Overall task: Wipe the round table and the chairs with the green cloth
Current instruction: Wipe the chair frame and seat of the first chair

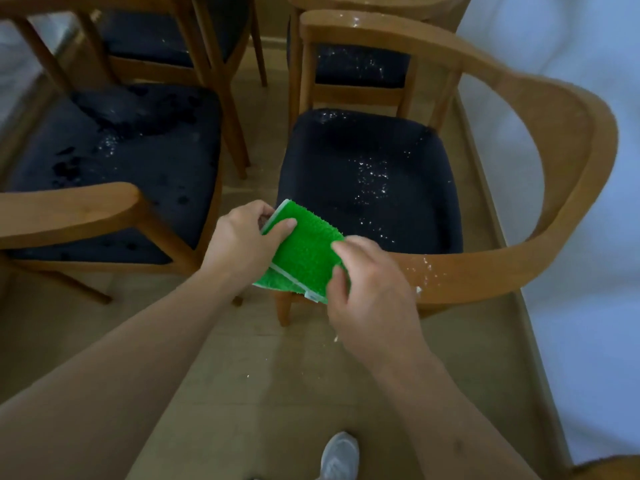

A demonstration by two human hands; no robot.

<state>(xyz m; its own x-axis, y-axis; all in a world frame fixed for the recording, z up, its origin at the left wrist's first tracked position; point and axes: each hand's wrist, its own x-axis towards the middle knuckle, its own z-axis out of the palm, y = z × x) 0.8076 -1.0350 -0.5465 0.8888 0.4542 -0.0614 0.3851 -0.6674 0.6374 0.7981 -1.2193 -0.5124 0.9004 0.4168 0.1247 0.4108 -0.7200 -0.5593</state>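
I hold a folded green cloth in both hands above the front left corner of a wooden armchair. My left hand pinches its upper left edge; my right hand grips its right side. The chair's dark seat carries white crumbs, and more crumbs lie on its curved wooden armrest. A second chair's dark seat on the left shows wet dark spots and a few crumbs. The rim of a wooden table shows at the top edge.
Two more wooden chairs stand behind the near ones. A white wall runs along the right. My shoe stands on the beige tiled floor, which has a few crumbs.
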